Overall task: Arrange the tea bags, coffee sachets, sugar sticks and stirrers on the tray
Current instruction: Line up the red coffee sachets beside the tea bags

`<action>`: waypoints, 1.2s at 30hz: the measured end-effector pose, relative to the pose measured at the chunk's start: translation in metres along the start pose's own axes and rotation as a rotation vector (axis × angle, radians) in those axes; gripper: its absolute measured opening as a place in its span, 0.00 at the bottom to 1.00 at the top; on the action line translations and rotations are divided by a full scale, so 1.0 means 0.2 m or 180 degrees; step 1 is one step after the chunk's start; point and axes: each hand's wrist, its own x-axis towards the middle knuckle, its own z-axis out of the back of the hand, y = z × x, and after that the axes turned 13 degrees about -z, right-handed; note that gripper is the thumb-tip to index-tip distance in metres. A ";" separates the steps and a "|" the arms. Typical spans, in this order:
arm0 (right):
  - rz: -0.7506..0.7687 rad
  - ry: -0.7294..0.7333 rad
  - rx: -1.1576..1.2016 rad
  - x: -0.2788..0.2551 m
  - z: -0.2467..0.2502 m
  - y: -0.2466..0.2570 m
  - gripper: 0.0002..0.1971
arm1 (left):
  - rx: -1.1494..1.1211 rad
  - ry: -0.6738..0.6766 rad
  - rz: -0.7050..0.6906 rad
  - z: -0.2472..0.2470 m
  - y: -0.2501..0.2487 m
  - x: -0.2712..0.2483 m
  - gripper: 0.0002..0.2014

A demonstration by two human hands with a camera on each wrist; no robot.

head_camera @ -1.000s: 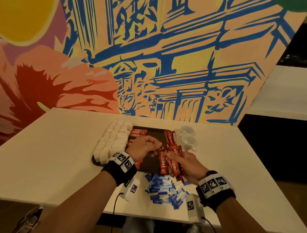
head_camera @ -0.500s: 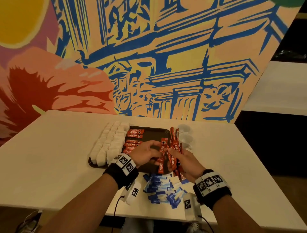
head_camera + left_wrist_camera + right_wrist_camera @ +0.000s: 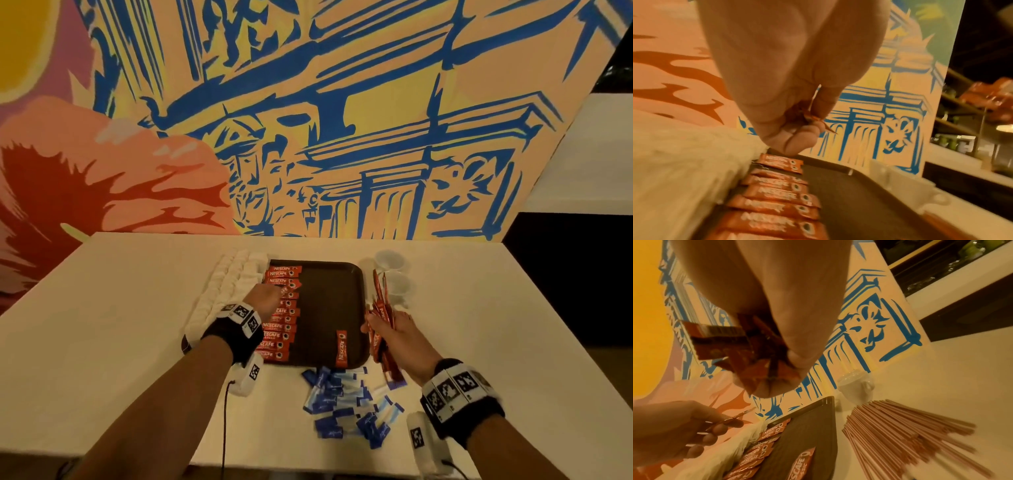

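Placing: my left hand [image 3: 265, 301] pinches one coffee sachet [image 3: 813, 119] over the tray [image 3: 329, 301] row.
Holding: my right hand [image 3: 394, 334] grips a sachet bundle [image 3: 382, 308] beside the tray.
Left: sugar sticks [image 3: 346, 402], stirrers [image 3: 900, 426].

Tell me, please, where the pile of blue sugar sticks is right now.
In the head view, the blue sugar sticks lie loose on the table, just in front of the tray, between the person's forearms.

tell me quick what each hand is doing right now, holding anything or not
Left hand: pinching one coffee sachet over the sachet row.
Right hand: gripping a bunch of coffee sachets beside the tray.
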 end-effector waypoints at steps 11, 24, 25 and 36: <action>-0.0193 0.0169 -0.0202 0.23 -0.10 0.03 0.10 | 0.1739 -0.0107 -0.0352 0.03 0.08 0.42 0.04; -0.0109 0.0058 -0.0098 0.27 -0.07 0.00 0.11 | 0.2905 -0.0027 -0.0489 -0.05 0.19 0.57 0.11; -0.0115 0.0072 -0.0107 0.27 -0.07 -0.01 0.10 | 0.3015 -0.0002 -0.0485 -0.05 0.19 0.57 0.10; -0.0158 0.0173 -0.0172 0.26 -0.07 0.00 0.11 | 0.3132 0.0368 -0.0737 -0.07 0.19 0.60 0.14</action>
